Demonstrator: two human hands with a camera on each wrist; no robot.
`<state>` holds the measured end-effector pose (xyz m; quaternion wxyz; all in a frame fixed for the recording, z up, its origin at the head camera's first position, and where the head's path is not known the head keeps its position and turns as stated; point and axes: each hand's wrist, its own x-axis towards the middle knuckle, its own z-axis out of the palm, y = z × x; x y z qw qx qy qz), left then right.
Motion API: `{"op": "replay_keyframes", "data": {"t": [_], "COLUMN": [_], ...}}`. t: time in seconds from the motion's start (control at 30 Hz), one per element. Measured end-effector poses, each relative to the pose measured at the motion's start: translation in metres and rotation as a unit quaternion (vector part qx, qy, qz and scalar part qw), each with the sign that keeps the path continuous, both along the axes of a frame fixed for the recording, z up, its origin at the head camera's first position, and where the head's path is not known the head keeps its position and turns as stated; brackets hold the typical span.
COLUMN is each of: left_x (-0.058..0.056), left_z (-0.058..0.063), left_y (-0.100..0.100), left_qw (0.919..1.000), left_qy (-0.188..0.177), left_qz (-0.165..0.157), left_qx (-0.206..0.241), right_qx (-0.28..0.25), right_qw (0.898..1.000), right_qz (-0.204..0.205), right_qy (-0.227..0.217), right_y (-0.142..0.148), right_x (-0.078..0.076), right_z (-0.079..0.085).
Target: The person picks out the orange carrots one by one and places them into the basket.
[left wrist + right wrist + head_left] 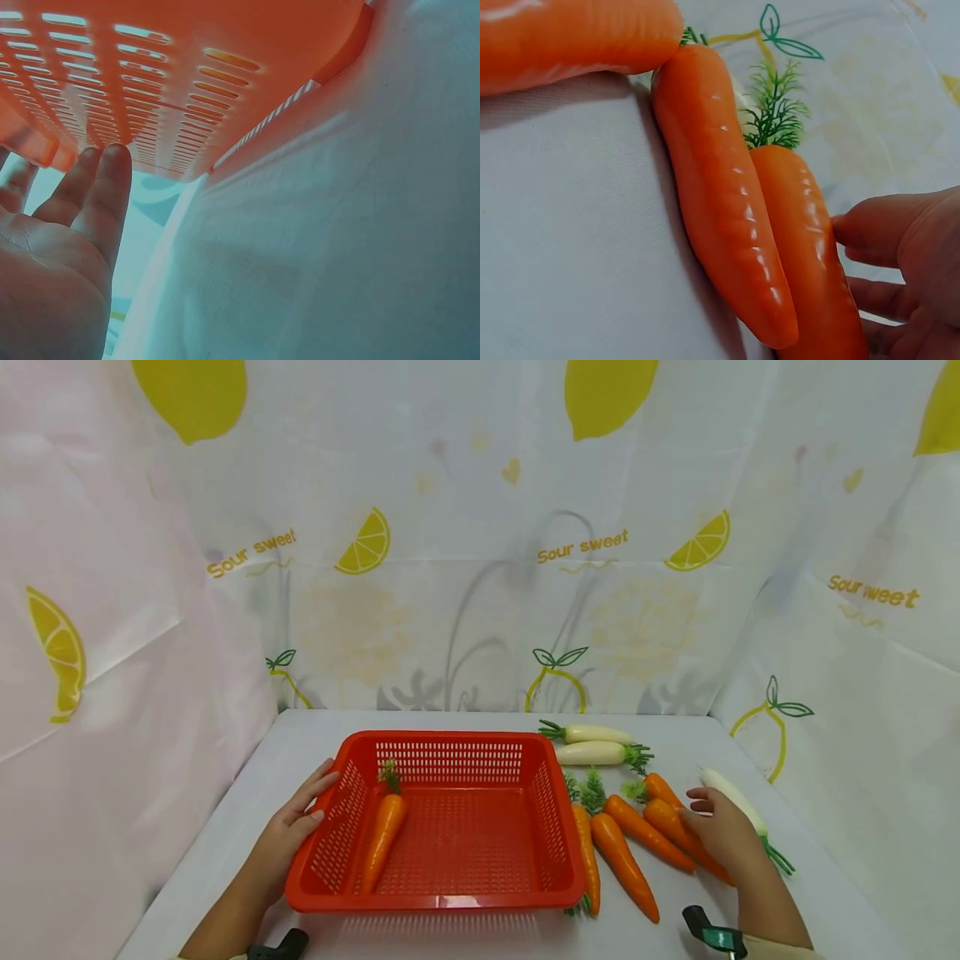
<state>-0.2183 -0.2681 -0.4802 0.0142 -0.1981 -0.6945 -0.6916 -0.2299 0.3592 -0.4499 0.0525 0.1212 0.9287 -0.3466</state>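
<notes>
A red plastic basket (442,902) with slotted walls stands on the table, holding one orange carrot (385,841) with a green top near its left wall. At the basket's left side, my left hand (288,831) rests its extended fingers against the wall. The left wrist view has the fingers (112,187) straight, by the slotted wall (150,90). My right hand (723,835) is beside a carrot (678,827) in the pile right of the basket. In the right wrist view the thumb comes up to the edge of a carrot (802,247); the fingertips are partly hidden behind it.
Several more carrots, among them one (624,864) with its tip toward me, lie right of the basket. Two white radishes (592,753) lie behind them, and another white radish (738,802) is beyond my right hand. A lemon-print curtain (465,568) encloses the table.
</notes>
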Motion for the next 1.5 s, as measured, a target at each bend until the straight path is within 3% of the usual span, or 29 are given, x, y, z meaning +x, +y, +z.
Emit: {"op": "replay_keyframes", "data": {"t": [0.43,1.5], "left_x": [-0.001,0.001], "left_z": [-0.002,0.000], "left_y": [-0.001,-0.001], "left_qw": [0.9999,0.9999], "left_qy": [-0.004,-0.004], "left_qz": [0.007,0.010], "left_qx": [-0.011,-0.012], "right_qx": [-0.021,0.021], "right_qw": [1.000,0.999], "right_qz": [0.003,0.000], "right_qy": [-0.021,-0.036], "right_y": [0.004,0.000], "right_x": [-0.003,-0.007], "right_z": [-0.003,-0.010]}}
